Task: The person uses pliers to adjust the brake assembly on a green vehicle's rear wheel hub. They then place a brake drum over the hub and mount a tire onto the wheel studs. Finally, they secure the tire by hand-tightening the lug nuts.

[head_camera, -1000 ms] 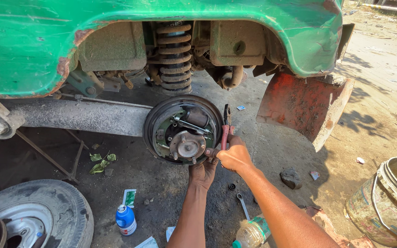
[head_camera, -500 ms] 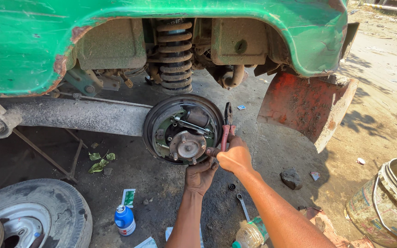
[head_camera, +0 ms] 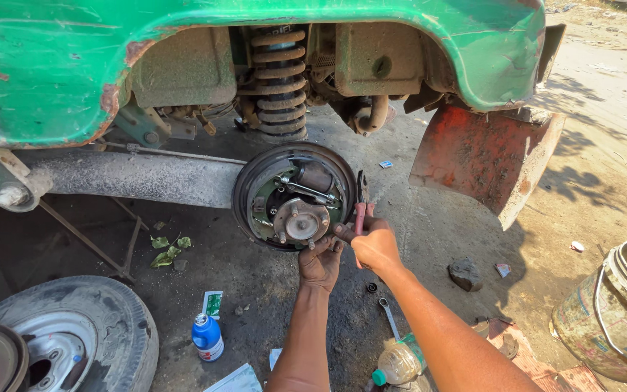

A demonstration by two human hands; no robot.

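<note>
Change: left hand (head_camera: 320,263) has eased lower under the hub since a second ago; right hand (head_camera: 373,244) barely shifted.
Right fingers: closed round the red pliers (head_camera: 361,210) handles, tips at the brake (head_camera: 295,196) at 3 o'clock.
Left fingers: half curled, touching the brake at 6 o'clock (holding nothing I can make out).
Pliers: stiff, light, probably greasy; grip by the handles.
Brake: rigid, fixed under the green body (head_camera: 74,58).

Grimy bare-metal brake assembly (head_camera: 295,197); red plastic-handled pliers (head_camera: 361,210)
</note>
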